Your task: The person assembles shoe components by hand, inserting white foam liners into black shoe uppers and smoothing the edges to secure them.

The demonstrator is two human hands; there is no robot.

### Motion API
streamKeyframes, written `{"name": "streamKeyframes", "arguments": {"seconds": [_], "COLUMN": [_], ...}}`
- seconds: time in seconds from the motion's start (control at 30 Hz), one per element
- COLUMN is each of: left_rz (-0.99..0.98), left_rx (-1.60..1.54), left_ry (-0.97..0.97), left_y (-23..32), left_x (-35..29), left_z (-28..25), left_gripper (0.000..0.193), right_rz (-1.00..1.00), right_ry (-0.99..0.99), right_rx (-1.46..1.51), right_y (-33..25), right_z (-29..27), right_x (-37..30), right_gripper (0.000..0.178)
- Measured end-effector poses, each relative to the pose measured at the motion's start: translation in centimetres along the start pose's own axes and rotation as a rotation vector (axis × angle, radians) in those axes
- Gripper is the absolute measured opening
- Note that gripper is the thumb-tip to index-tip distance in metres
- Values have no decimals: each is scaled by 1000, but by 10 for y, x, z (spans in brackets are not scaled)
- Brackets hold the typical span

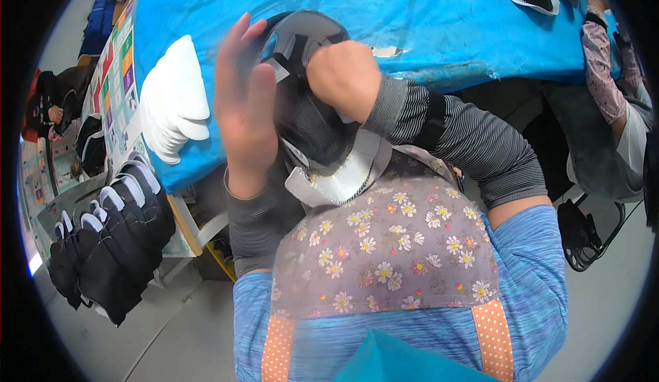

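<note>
Left hand: the left hand (244, 100), blurred with motion, is spread wide with fingers straight, its palm laid flat against the left side of the shoe upper (312, 118); it grips nothing.
Right hand: the right hand (343, 76) is closed into a fist around the top of the same piece, just right of the frame's centre.
Shoe upper: a dark grey mesh piece with a pale grey stiff edge, held up in the air between both hands, above the floral apron (388, 245) and in front of the table (446, 18) edge.
Table: covered in blue, across the top of the frame; a fanned stack of white insoles (175, 97) lies at its left end.
Upper stack: a row of finished black uppers (113, 238) stands at lower left, well apart from the hands.
Co-worker: another person's patterned sleeve (604, 73) shows at the far right.
Risk: only the fist truly holds the piece, so, as I judge it, a quick push from the flat palm could twist the soft mesh out of shape or knock it loose onto the apron.
</note>
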State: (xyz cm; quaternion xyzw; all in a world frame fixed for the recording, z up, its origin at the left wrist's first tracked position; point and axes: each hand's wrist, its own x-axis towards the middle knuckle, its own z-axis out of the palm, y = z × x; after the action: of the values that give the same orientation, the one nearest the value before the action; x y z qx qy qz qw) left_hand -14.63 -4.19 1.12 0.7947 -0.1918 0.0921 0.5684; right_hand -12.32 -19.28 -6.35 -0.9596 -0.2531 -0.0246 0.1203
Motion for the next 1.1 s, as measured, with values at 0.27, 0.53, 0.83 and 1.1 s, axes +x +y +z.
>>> {"name": "streamKeyframes", "arguments": {"seconds": [0.27, 0.53, 0.83, 1.1], "left_rz": [-105, -85, -101, -36], "left_rx": [65, -13, -98, 107], "left_ry": [99, 191, 208, 131], "left_y": [-6, -14, -15, -23], "left_x": [-14, -15, -20, -22], "left_z": [-17, -10, -12, -21], "left_gripper": [66, 65, 63, 60], "right_rz": [-1, -188, -169, -115], "right_ry": [259, -151, -161, -116], "right_rx": [824, 1959, 1829, 202], "right_y": [33, 38, 34, 13], "right_z": [-21, -59, -55, -28], "right_x": [-18, -38, -35, -29], "right_gripper": [24, 24, 27, 7]}}
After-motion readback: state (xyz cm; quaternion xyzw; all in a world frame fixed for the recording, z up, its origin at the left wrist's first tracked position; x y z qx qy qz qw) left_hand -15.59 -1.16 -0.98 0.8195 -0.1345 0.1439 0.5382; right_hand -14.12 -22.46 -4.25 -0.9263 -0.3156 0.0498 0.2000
